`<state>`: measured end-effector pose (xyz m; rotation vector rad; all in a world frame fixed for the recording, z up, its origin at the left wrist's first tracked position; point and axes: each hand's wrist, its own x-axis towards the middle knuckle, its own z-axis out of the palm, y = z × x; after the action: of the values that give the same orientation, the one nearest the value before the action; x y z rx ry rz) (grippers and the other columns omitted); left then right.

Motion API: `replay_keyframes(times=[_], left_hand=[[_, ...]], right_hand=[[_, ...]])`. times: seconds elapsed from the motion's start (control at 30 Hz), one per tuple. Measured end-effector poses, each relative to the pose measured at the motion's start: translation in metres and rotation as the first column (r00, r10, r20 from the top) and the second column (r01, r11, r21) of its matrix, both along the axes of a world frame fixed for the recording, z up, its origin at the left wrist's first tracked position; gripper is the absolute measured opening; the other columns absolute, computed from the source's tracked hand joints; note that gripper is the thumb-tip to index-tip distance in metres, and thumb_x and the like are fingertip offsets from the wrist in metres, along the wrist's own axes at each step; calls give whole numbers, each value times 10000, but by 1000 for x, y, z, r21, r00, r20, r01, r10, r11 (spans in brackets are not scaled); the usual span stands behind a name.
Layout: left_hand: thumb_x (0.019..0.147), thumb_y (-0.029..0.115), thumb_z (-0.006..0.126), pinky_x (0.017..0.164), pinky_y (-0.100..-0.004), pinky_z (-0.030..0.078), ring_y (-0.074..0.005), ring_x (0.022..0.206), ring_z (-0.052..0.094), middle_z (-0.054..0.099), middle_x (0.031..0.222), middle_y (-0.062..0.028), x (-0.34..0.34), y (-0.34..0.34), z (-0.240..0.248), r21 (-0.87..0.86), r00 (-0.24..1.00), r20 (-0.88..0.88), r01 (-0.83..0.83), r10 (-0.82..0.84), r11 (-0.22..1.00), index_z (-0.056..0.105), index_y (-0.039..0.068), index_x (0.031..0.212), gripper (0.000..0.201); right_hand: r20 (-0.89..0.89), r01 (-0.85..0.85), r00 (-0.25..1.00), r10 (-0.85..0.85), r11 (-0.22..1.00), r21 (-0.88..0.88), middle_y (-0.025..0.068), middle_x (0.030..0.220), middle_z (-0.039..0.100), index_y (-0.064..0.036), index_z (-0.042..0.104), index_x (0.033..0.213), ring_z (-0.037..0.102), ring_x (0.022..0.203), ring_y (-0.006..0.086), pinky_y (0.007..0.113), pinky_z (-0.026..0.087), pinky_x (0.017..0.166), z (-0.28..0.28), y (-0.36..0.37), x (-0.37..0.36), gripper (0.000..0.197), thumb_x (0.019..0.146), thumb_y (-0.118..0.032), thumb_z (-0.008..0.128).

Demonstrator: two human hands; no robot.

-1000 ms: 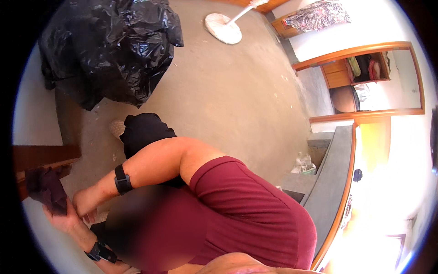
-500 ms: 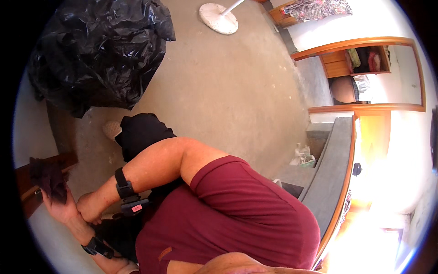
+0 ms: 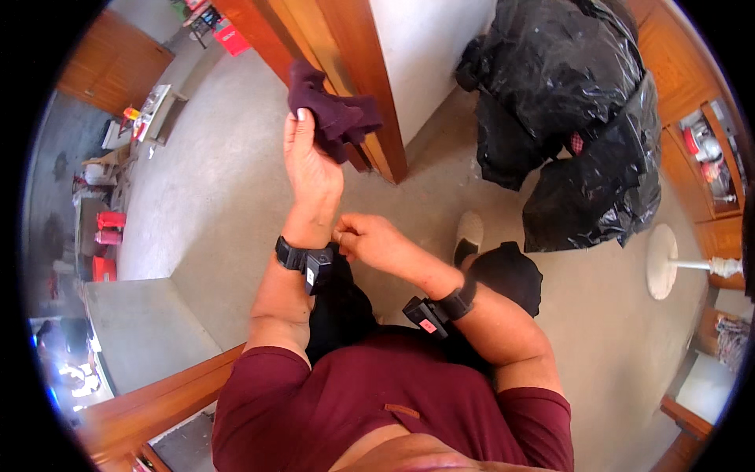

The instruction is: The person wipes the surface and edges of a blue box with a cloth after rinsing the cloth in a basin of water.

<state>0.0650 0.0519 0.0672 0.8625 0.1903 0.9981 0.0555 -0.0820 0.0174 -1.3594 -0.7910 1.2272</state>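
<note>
A crumpled dark purple cloth (image 3: 334,110) is gripped in my raised left hand (image 3: 311,161), the thumb pressing on it from the near side. The cloth hangs in front of a wooden door frame; I cannot tell whether they touch. My right hand (image 3: 366,240) is beside my left wrist, its fingers curled in toward the thumb, with nothing seen in them. Black straps with small box-shaped devices sit on both wrists, the left one (image 3: 307,259) and the right one (image 3: 440,308).
A large black plastic bag (image 3: 566,86) covers a bulky pile at the right. The wooden door frame (image 3: 370,86) and a white wall stand ahead. A round-based stand (image 3: 662,261) is at far right. Near left is a grey ledge (image 3: 145,322); a low bench (image 3: 161,114) lies farther off.
My view has swung left, so the doorway and the room beyond now show. The cloth is still in my left hand, now raised before the frame. My right hand stays near the left wrist.
</note>
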Motion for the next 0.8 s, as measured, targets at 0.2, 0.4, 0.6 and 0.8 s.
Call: replay_keyframes(times=[0.2,0.4,0.6,0.8], left_hand=[[927,201,576,828,-318,478,-166,925,583,614,1000,-59,-21,38,35,278,951,34,-306,309,911,528,37,1112,251],[922,120,562,843,-286,452,-135,933,555,578,1060,-79,-18,60,98,547,862,173,-486,476,682,504,-8,1123,246],[865,190,656,795,-317,480,-185,885,594,618,993,-103,43,62,161,713,810,276,-534,518,455,547,-35,1070,324],[755,289,760,772,-329,471,-227,832,607,641,928,-128,75,60,106,916,514,222,-401,828,4,597,-24,970,413]], right_hand=[[688,-200,713,135,980,15,140,775,652,-42,617,890,641,695,257,346,498,621,-9,20,-18,164,837,-190,571],[924,-297,176,341,913,-280,122,762,673,-71,633,858,670,700,275,381,507,566,-36,25,-35,137,758,-144,575],[896,-344,131,424,867,-360,110,768,680,-73,650,886,678,712,279,386,520,572,-45,23,-40,164,753,-121,567],[796,-405,159,583,774,-486,119,866,691,-79,674,928,683,808,279,391,532,619,-60,25,-36,189,778,-127,570]])
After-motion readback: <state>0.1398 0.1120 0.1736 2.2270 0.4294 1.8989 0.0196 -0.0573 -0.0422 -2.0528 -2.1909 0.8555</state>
